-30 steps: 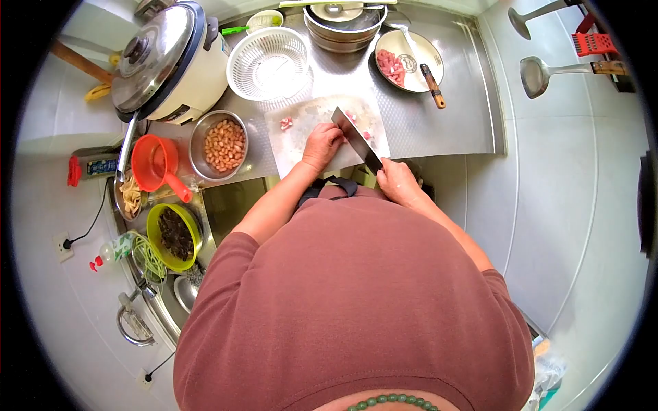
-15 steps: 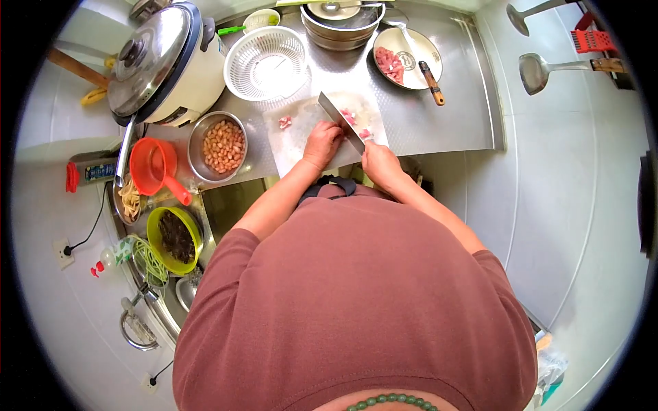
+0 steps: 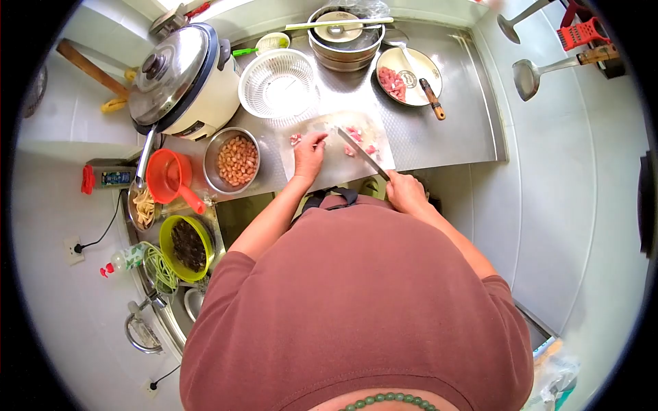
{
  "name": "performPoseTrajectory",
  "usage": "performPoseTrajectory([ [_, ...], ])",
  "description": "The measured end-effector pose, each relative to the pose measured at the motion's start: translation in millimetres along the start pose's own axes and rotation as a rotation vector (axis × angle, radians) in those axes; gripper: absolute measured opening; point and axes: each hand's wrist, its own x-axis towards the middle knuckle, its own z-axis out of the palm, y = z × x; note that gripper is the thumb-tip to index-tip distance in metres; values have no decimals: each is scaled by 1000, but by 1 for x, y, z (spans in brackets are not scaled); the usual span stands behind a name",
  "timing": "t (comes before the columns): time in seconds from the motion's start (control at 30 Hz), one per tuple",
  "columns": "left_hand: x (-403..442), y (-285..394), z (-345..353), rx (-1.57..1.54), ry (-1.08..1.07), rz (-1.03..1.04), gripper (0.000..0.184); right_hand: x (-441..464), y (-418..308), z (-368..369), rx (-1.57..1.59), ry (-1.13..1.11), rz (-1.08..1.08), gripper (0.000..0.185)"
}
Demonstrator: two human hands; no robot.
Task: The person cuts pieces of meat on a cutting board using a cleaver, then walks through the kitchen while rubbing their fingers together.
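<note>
My right hand [image 3: 406,192] is closed round the handle of a kitchen knife [image 3: 364,155], its broad blade turned nearly edge-on to me and slanting up and left over the white cutting board [image 3: 322,161]. Around the blade lie cut pieces of pinkish raw meat [image 3: 354,134]. My left hand [image 3: 310,157] hovers at the left part of the board, away from the blade. Its fingers are bent and slightly apart, with nothing visible between them. A small bit of meat [image 3: 295,139] lies just left of those fingers.
Behind the board stand a white colander [image 3: 277,83], a metal pot [image 3: 346,56] and a plate [image 3: 432,68] with sliced meat and a wooden-handled utensil. Leftward are a bowl of peanuts [image 3: 236,162], a red ladle [image 3: 168,176], a large cooker [image 3: 205,109] and a yellow-green basin [image 3: 205,240].
My left hand has moved left, away from the meat and blade. My right hand has drawn the knife right and toward me, its blade now more edge-on. The camera view has shifted slightly.
</note>
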Motion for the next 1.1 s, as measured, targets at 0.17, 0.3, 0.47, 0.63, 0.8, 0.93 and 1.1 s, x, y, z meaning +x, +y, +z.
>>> performPoseTrajectory([
  [0.17, 13, 19, -23, -14, 131, 24, 19, 1, 16, 9, -26, 137, -257, 32],
  [0.3, 24, 64, -33, 85, -226, 184, 23, 7, 18, 14, -94, 159, -314, 33],
  [0.47, 30, 67, -3, 362, -780, 349, 23, 13, 17, 14, -138, 142, -343, 36],
  [0.63, 51, 47, 27, 438, -980, 123, 26, 5, 18, 12, -124, 158, -327, 40],
  [0.8, 79, 26, 7, 19, -757, -212, 39, -19, 32, 3, 178, 199, -181, 36],
  [0.93, 69, 13, 4, 288, -554, 140, 42, -27, 50, 2, 872, -29, 194, 19],
  [1.1, 41, 31, 29, 520, -519, 330, 63, -26, 64, 19, 1346, -83, 369, 9],
])
